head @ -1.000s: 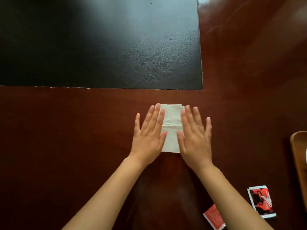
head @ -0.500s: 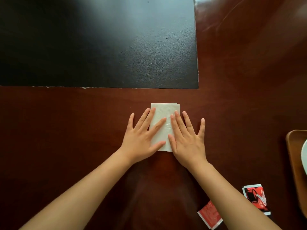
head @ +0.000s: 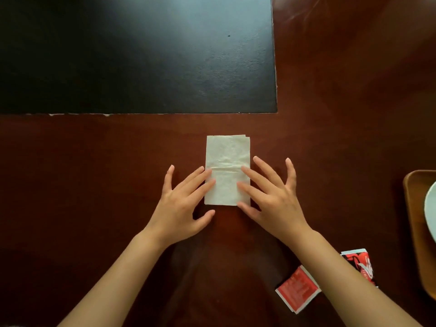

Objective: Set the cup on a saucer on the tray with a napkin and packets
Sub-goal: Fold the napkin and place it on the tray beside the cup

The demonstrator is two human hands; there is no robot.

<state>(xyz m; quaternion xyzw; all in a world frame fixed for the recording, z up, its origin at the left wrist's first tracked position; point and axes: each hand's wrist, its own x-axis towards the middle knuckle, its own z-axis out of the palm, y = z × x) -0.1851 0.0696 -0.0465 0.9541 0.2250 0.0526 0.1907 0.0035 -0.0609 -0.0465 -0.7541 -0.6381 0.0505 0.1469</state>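
The big brown table (head: 94,208) fills the view. A wide black mat (head: 132,55) lies on it from 10 to 12 o'clock. At 3 o'clock, a wooden tray (head: 416,232) peeks in, with a pale saucer (head: 431,208) on it. The white folded napkin (head: 227,169) lies flat in the middle. The left hand (head: 181,206) and right hand (head: 274,201) are spread flat, with fingertips resting on the napkin's 2 sides. At 5 o'clock lie 2 red packets (head: 298,287), partly under the right arm.
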